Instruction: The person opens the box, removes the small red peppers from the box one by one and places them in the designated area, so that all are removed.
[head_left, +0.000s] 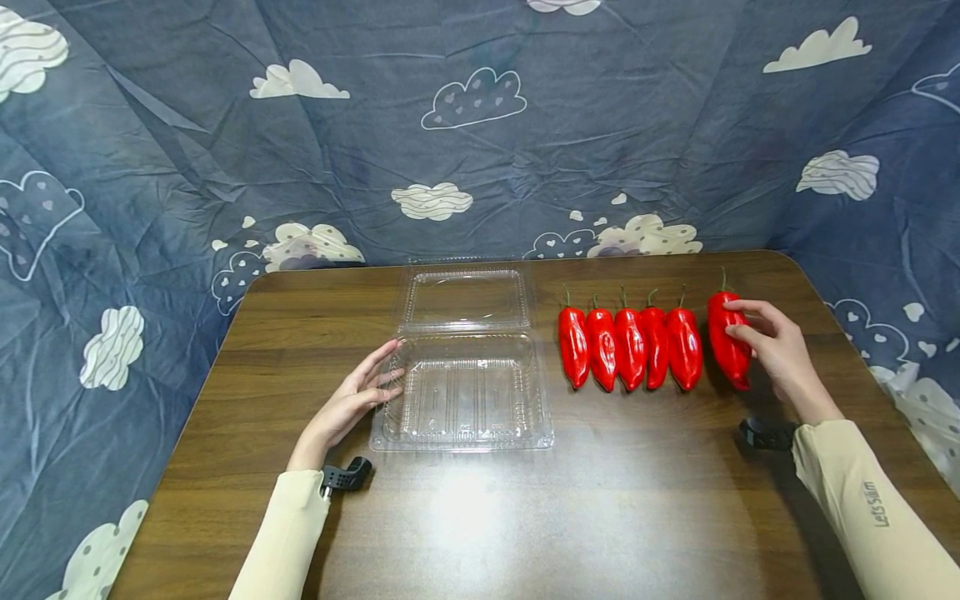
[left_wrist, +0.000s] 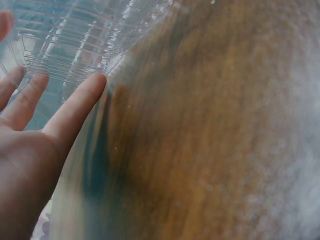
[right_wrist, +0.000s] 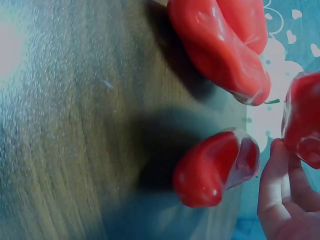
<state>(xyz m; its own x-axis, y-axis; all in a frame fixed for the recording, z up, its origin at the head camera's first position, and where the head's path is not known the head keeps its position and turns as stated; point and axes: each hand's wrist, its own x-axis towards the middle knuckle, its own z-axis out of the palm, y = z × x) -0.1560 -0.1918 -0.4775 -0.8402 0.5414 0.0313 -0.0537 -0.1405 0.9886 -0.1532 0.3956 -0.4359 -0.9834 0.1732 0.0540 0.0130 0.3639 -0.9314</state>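
Observation:
A clear plastic clamshell box [head_left: 461, 444] lies on the table with its lid [head_left: 465, 298] folded back behind it. My left hand [head_left: 345, 408] is at the box's left side, its extended fingers touching the clear wall; the left wrist view has a fingertip [left_wrist: 95, 85] right at the edge. At the right, my right hand [head_left: 783, 354] pinches a shiny red pepper [head_left: 726, 346] between thumb and fingers, its green stem toward the back. The right wrist view has this held pepper [right_wrist: 306, 117] at its right edge.
Several more red peppers [head_left: 630, 350] stand in a row between the box and the held one, stems pointing to the back. A brown wooden table [head_left: 600, 517] lies beneath everything. Behind it hangs a blue cloth [head_left: 360, 150] printed with clouds.

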